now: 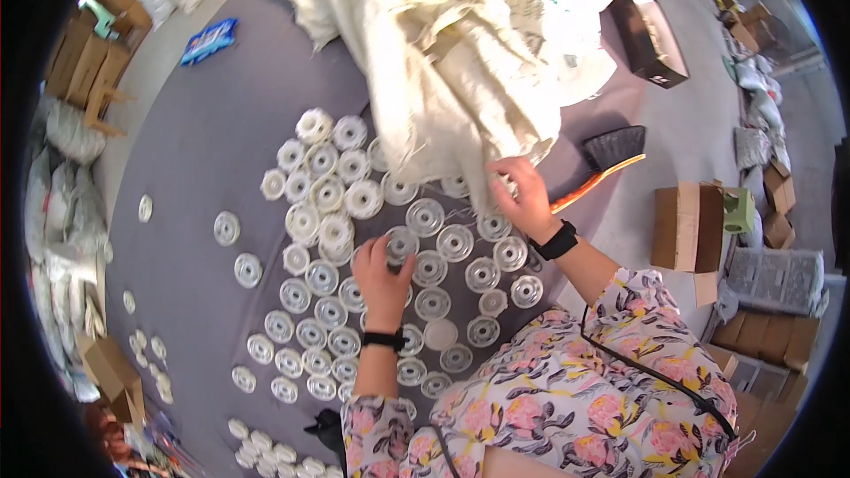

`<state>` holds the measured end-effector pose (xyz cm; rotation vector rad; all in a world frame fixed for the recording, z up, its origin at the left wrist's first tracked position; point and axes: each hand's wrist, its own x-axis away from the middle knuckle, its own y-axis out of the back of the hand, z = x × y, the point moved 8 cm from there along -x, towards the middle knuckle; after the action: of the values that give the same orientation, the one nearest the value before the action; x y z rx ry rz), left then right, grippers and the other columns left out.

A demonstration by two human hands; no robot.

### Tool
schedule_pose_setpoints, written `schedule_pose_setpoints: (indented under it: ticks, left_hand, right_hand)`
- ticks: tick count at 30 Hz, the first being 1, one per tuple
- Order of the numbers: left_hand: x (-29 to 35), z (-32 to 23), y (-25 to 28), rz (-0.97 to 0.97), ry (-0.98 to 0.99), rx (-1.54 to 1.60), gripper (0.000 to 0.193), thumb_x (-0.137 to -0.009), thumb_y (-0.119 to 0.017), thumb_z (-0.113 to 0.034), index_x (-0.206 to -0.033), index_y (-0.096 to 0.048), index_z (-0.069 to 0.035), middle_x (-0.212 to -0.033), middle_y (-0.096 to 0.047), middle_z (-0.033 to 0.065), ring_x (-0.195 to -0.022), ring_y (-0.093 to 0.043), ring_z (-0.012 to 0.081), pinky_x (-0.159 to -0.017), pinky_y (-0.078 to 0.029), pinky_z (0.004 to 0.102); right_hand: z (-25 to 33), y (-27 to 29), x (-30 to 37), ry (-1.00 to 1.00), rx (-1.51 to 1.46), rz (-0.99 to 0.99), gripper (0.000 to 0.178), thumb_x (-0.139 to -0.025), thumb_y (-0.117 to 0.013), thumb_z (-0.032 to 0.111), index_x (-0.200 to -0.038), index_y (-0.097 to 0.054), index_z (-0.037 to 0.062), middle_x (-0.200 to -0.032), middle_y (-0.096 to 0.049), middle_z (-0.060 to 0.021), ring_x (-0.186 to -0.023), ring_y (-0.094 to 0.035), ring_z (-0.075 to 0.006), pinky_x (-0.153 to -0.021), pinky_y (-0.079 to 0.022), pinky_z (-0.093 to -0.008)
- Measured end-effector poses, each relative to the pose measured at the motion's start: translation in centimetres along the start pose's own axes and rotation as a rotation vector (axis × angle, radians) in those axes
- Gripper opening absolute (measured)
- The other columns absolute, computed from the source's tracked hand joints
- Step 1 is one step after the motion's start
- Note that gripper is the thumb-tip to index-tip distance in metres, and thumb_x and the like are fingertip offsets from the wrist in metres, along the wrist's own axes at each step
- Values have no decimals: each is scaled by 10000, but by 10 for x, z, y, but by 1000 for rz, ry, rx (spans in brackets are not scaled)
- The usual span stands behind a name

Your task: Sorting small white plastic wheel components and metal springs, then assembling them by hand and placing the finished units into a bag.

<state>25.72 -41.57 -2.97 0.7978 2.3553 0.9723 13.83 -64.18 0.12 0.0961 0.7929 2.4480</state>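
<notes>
A clear spool is gripped by the left hand; the sack on the grey mat is pinched by the right hand; cardboard boxes stand right.

The spool your left hand held looked like clear, glossy plastic, as did the other spools lying around it. They rested on a matt grey cloth, smooth and felt-like. Your right hand gripped a coarse, woven cream sack, rough and creased. Nearby, the brush showed dark bristles and a shiny orange plastic handle, and the boxes were dull brown cardboard.
</notes>
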Motion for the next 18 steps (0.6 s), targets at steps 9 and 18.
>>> schedule_pose_setpoints:
  ticks: [9,18]
  left_hand:
    - [56,-21,-4,76,90,198,321,-696,-691,-74,-986,-562,-27,-1011,-526,149,-968,-508,326,-824,-401,407]
    - [72,-20,31,6,179,222,216,-750,-589,25,-960,-542,5,-980,-512,115,-892,-500,236,-779,-407,334]
  right_hand:
    - [-102,50,-49,-250,-576,-417,439,-789,-627,174,-1135,-457,-37,-907,-600,-159,-852,-581,-323,-765,-469,-383]
    - [-75,93,-67,-229,-239,-805,325,-850,-556,239,-1046,-545,-20,-929,-594,-170,-875,-565,-243,-778,-436,-339]
